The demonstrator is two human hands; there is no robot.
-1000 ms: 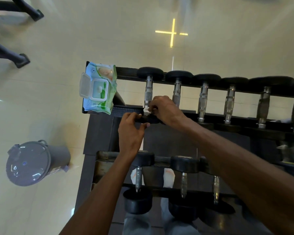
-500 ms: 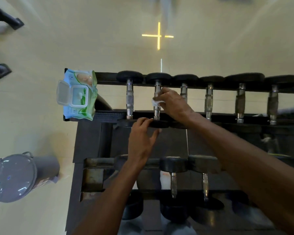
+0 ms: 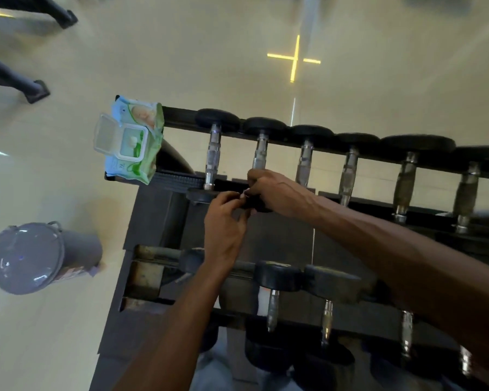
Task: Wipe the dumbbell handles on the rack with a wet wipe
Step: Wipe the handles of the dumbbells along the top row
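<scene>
While your right hand [image 3: 277,193] curls round the near end of the second handle [image 3: 259,158] on the top rack [image 3: 178,179], the wipe is hidden under it, so whether you grip it cannot be told. Your left hand [image 3: 223,221] pinches that dumbbell's near head [image 3: 254,206], fingers bent. The wipe pack [image 3: 133,142], lid open, sits on the rack's left end, well left of both hands.

Bare forearms, no sleeves — pale trousers [image 3: 209,371], perhaps jeans, below.

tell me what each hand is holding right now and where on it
Right hand grips the near end of the second dumbbell's handle; no wipe shows. Left hand curls at that dumbbell's near weight head; its grip cannot be told.
</scene>
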